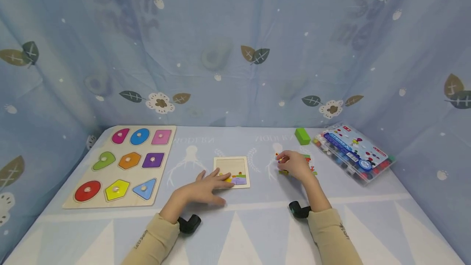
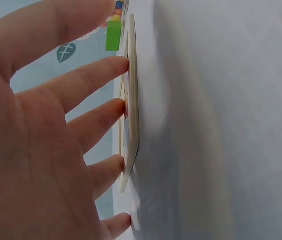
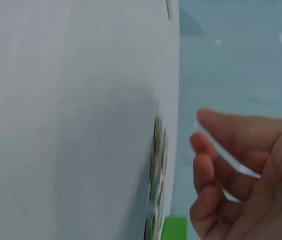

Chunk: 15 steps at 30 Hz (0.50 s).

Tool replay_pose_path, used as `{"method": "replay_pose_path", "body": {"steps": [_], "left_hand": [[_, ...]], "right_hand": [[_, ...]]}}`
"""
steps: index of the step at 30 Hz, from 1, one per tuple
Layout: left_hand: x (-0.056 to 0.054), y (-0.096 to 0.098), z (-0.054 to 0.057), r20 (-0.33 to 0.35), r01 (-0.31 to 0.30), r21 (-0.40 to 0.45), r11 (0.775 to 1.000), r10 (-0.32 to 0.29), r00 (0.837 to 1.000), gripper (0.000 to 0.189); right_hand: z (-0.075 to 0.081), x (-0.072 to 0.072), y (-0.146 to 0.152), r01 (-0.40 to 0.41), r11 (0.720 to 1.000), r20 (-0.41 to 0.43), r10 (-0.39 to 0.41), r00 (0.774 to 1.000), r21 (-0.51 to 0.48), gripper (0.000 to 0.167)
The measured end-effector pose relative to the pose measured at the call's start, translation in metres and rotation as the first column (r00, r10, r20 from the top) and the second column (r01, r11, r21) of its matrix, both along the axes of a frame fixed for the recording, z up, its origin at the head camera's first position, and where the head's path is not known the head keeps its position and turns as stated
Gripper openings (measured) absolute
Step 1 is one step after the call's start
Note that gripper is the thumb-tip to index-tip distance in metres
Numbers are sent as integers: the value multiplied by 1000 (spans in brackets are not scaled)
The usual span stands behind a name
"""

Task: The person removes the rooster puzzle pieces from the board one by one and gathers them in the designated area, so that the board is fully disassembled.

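My left hand lies with spread, straight fingers over a small square wooden puzzle tray. In the left wrist view its fingertips meet the edge of the tray. Purple and yellow puzzle pieces fill the lower part of the tray, and fingers hide some of them. To the right, my right hand hovers over loose colourful puzzle pieces, covering many of them. The right wrist view shows that hand with loosely bent fingers, thumb apart from them, nothing between, beside the thin stacked-looking pieces.
On the left lies a wooden shape board with knobbed coloured shapes. A green block sits behind the loose pieces. A clear plastic case of colourful parts stands at the right. A blue patterned curtain closes off the back.
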<state>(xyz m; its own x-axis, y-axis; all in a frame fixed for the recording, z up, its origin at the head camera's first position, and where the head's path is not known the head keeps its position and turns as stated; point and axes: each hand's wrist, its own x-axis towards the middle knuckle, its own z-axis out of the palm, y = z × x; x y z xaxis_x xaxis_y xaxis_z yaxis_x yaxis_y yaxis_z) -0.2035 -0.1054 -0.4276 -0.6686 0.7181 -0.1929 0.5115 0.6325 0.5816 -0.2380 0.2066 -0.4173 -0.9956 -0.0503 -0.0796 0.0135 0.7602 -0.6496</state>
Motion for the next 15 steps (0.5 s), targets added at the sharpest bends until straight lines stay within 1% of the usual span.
{"method": "replay_pose_path", "body": {"steps": [3,6,8,10,13,15], "left_hand": [[0,0,1,-2,1,-4,1000,-1,1000,55],[-1,-1,0,-4,5,-17,1000,-5,1000,56],[-1,-1,-1,-2,9,-24,1000,-9,1000,57],[-2,-2,-2,2,13,-28,1000,-13,1000,58],[-3,-2,-3,10,18,-26,1000,-18,1000,59],[-3,-3,-3,14,21,-17,1000,-21,1000,59]], "right_hand": [[-1,2,-22,-90,995,-35,89,995,-38,18],[-2,4,-42,-171,985,-25,170,985,-38,18],[-4,4,-53,-228,973,-11,228,974,-27,19],[-4,5,-63,-280,960,8,280,960,-4,22],[-4,5,-74,-358,932,41,357,933,56,31],[-4,5,-80,-394,913,68,389,919,103,38]]}}
